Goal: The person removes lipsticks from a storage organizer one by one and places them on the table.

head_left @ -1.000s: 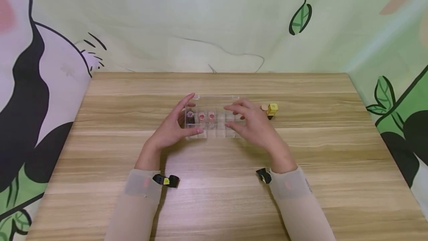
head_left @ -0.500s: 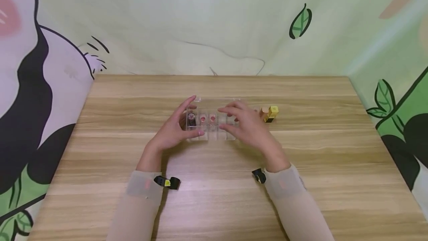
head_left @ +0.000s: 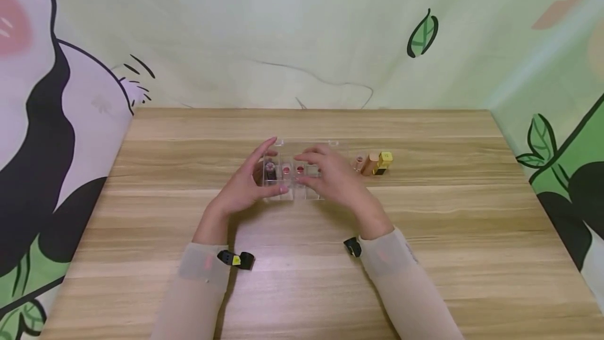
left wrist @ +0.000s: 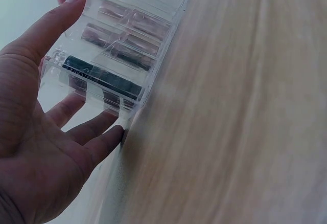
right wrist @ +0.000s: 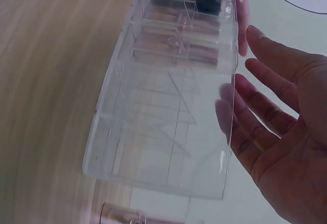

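A clear plastic lipstick organizer [right wrist: 148, 147] sits on the wood-grain table [head_left: 302, 287], in front of the person and between the two hands. It is long and boxy, colourless and see-through, with glossy walls that catch pale highlights. Thin upright dividers cut it into narrow compartments, and the right wrist view shows some of their edges running on a slant.

Three lipstick tubes stand in neighbouring compartments towards its left end: a black lipstick tube [head_left: 270, 170] nearest the end, with pale lettering along its side in the left wrist view, then two clear tubes with red tops, the outer one [head_left: 286, 171] and the inner one [head_left: 300, 170].

The left hand [head_left: 240, 180] holds the organizer's left end, thumb along the near side and fingers around the far side. The right hand [head_left: 335, 177] is over the organizer, thumb and fingers spread wide near the inner red-topped tube; whether the fingertips touch that tube cannot be told.

Just past the organizer's right end stand a clear tube with a reddish top [head_left: 359, 161], a copper-coloured tube [head_left: 370, 165] and a square yellow tube with a black base [head_left: 384, 161], close together in a row.
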Demonstrator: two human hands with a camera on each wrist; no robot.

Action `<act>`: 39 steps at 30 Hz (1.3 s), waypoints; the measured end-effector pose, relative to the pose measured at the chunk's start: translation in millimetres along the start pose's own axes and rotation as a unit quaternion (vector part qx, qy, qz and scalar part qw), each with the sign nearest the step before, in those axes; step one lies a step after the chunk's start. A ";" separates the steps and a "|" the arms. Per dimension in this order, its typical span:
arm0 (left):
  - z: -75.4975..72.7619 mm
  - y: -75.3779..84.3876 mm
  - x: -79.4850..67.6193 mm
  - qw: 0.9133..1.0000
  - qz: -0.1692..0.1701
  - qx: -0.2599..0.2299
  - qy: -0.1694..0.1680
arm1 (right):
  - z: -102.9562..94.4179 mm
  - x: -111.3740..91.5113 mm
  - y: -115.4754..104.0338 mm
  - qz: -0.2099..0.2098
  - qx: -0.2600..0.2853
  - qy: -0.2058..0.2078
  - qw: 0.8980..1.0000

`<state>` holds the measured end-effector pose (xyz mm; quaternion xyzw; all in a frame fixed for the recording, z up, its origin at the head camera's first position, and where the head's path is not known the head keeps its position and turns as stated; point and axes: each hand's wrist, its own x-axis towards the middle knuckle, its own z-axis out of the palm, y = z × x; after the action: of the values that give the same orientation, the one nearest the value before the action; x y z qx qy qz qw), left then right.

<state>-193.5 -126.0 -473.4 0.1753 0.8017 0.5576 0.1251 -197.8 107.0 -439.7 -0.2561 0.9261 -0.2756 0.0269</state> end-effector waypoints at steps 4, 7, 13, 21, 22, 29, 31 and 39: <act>0.2 0.3 -0.6 1.000 -0.004 -0.001 0.001 | 3.5 4.5 -4.4 -0.001 -0.006 0.001 1.000; 0.4 1.4 -0.9 1.000 -0.006 0.000 0.003 | 6.2 7.6 -6.2 -0.005 -0.006 0.004 1.000; 0.7 -0.7 0.1 1.000 -0.011 0.001 0.002 | 13.0 12.5 -7.2 -0.009 -0.016 0.012 1.000; 3.2 -30.6 9.4 1.000 -0.012 0.001 0.017 | 18.2 18.8 -10.8 -0.013 -0.025 0.010 1.000; 3.4 -31.7 9.7 1.000 -0.009 0.004 0.017 | 18.6 19.1 -11.0 -0.013 -0.026 0.011 1.000; 3.5 -21.3 7.3 1.000 -0.003 -0.004 0.011 | 21.5 20.5 -10.6 -0.006 -0.039 0.013 0.999; 2.8 -14.0 5.4 1.000 -0.005 -0.009 0.008 | 22.1 20.8 -10.2 -0.008 -0.039 0.014 0.999; 0.8 0.4 0.6 1.000 -0.004 -0.002 0.001 | 23.4 22.0 -9.2 -0.010 -0.033 0.024 0.999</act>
<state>-193.6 -124.9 -473.3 0.1710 0.8017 0.5585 0.1268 -208.2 78.0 -452.6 -0.2597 0.9325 -0.2511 -0.0062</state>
